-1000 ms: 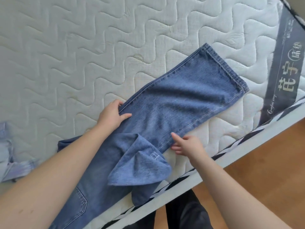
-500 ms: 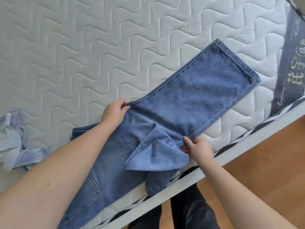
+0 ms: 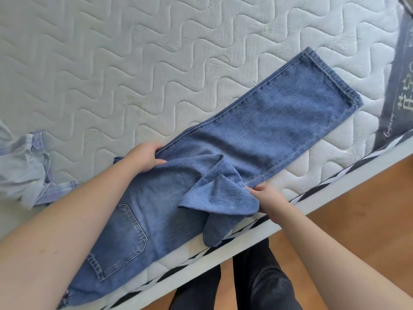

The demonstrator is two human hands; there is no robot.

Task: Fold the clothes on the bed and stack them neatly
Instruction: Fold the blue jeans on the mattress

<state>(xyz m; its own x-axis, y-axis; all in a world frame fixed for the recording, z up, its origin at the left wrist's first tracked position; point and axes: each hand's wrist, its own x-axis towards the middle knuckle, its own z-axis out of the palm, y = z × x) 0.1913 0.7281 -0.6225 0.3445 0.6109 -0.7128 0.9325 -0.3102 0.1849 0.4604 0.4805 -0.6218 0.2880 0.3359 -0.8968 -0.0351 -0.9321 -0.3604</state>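
Note:
Blue jeans (image 3: 268,135) lie diagonally on the white quilted mattress (image 3: 134,63), legs stacked and stretched toward the upper right, a back pocket showing at the lower left. My left hand (image 3: 145,156) grips the far edge of the jeans near the middle. My right hand (image 3: 266,195) pinches the near edge by a bunched flap of denim that hangs over the bed's side.
A pale blue crumpled garment (image 3: 24,173) lies at the left edge of the mattress. A dark label band (image 3: 400,90) crosses the mattress at the right. The bed's white frame (image 3: 335,186) runs diagonally, with wooden floor (image 3: 357,231) and dark trouser legs (image 3: 268,283) below.
Both hands have gathered the jeans' edges more tightly, bunching the denim between them. The view has shifted, so the jeans and the pale garment sit further right in frame.

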